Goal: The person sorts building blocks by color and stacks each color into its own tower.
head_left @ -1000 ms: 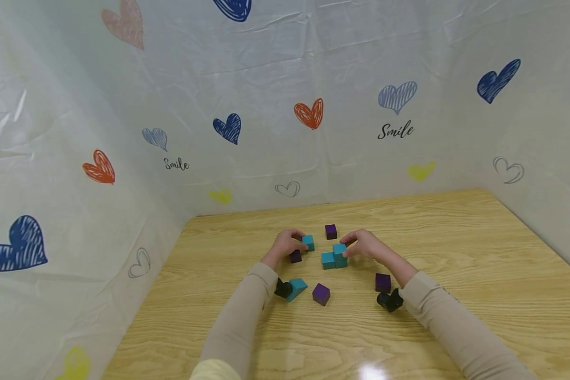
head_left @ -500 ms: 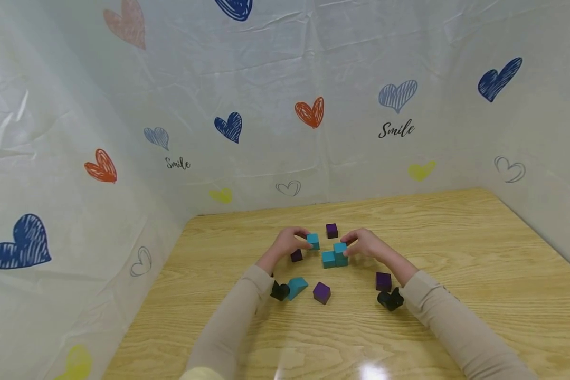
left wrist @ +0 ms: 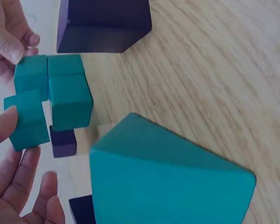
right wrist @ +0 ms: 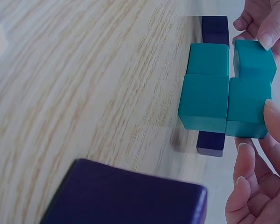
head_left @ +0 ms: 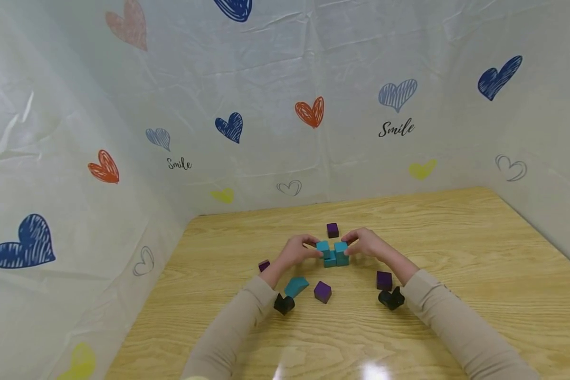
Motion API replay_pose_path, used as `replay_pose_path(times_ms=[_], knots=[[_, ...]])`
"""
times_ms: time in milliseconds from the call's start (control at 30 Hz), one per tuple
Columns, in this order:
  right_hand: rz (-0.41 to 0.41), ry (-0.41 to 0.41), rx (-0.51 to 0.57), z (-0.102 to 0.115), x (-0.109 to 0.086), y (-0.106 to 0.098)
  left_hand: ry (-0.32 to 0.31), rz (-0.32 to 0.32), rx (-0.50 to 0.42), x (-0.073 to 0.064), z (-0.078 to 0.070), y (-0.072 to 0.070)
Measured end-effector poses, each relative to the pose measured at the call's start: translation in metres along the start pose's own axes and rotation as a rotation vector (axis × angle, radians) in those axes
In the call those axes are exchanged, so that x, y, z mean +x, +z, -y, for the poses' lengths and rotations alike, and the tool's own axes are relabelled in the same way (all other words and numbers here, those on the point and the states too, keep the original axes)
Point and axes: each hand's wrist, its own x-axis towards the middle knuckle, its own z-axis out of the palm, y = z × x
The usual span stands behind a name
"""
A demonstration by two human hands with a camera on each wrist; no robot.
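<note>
with finger and thumb, the left hand [head_left: 298, 252] pinches one teal cube [head_left: 323, 249] just above the lower left cube [head_left: 330, 261]; the right hand [head_left: 367, 244] pinches the upper right cube [head_left: 341, 249], which sits on the lower right cube [head_left: 343, 261].

Left base cube [right wrist: 207, 58] and right base cube [right wrist: 203, 101] both plain teal, flat, side by side, touching. Upper right cube [right wrist: 248, 108], also teal, sitting on right base cube, pinched by right hand [head_left: 364, 244]. Teal upper left cube [right wrist: 255, 60] in left hand [head_left: 298, 251], slightly tilted, just above left base cube.
</note>
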Motion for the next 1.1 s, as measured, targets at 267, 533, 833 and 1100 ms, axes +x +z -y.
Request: replay_pose_path(times_ms=[267,533,833,1100], knots=[[-0.003,-0.004,-0.001,0.000,0.001,0.001,0.016,-0.017,0.011,0.002,-0.001,0.008],[-0.011,-0.017,0.000,-0.002,0.002,0.002,0.035,-0.024,0.036,-0.002,-0.008,0.011],[-0.010,-0.024,0.017,-0.004,0.003,0.002,-0.005,-0.031,0.031,-0.001,-0.010,0.014],[-0.002,-0.025,0.005,-0.004,0.001,0.002,-0.008,-0.029,0.016,-0.001,-0.010,0.015]])
